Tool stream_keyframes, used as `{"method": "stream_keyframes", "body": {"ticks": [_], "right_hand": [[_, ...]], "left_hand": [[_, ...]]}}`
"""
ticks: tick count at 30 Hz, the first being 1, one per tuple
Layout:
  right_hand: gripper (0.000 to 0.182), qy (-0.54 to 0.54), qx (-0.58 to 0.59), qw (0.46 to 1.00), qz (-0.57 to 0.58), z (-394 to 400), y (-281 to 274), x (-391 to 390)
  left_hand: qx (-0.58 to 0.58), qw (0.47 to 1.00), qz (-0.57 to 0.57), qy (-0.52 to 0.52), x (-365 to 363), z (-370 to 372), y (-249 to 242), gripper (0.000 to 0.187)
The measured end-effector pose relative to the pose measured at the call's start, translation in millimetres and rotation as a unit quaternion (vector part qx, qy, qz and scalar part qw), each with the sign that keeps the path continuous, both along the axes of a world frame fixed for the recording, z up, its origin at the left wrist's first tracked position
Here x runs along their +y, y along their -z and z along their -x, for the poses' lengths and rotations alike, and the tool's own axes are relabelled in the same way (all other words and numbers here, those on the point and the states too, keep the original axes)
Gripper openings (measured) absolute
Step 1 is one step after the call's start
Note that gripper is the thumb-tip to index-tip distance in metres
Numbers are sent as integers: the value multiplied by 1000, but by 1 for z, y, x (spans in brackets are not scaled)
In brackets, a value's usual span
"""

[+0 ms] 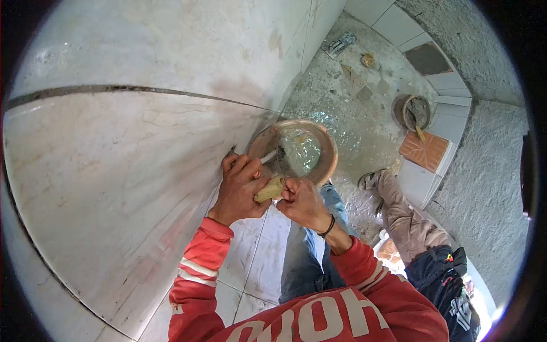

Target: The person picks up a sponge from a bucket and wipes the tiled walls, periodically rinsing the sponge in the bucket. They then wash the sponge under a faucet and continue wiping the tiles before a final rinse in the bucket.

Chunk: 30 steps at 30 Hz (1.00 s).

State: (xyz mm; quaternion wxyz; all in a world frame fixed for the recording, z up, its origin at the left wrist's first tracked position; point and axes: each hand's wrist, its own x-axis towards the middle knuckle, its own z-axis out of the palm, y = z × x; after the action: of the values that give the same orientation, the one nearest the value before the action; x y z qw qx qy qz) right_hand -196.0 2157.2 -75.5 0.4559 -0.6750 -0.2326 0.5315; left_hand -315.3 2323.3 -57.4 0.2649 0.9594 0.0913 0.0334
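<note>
A yellow, sponge-like piece [270,190] is between my two hands. My left hand [239,191] is closed, its thumb against the piece's left side and its knuckles close to the tiled wall. My right hand [307,205], a dark band at its wrist, pinches the piece's right end. A white rod [269,157] with a dark tip extends from beside my left fingers over a round basin [327,162]. The basin has a worn orange-brown rim and shiny, watery contents. My fingers partly hide the yellow piece.
Large pale tiles cover the wall [142,148] at left. Another person's leg [401,219] is at right, near an orange patterned tile [426,151] on stacked pale tiles. A bucket [408,112] with a tool in it stands behind. Debris lies on the wet floor [353,137].
</note>
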Motion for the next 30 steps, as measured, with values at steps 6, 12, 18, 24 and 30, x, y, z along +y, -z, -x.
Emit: {"method": "stream_keyframes", "body": {"ticks": [6, 12, 18, 24, 30], "right_hand": [[20, 0, 6, 1000, -12, 11, 16, 0], [28, -1, 20, 999, -26, 27, 29, -3], [31, -21, 21, 999, -26, 32, 30, 2], [28, 14, 30, 999, -13, 28, 35, 2], [29, 25, 20, 999, -28, 20, 35, -5]], "left_hand": [[-29, 999, -11, 37, 8, 9, 21, 26], [14, 999, -9, 40, 9, 24, 1, 24], [-3, 1000, 25, 15, 4, 38, -1, 20], [8, 999, 33, 29, 8, 33, 0, 22], [-104, 976, 21, -188, -76, 69, 37, 31]]}}
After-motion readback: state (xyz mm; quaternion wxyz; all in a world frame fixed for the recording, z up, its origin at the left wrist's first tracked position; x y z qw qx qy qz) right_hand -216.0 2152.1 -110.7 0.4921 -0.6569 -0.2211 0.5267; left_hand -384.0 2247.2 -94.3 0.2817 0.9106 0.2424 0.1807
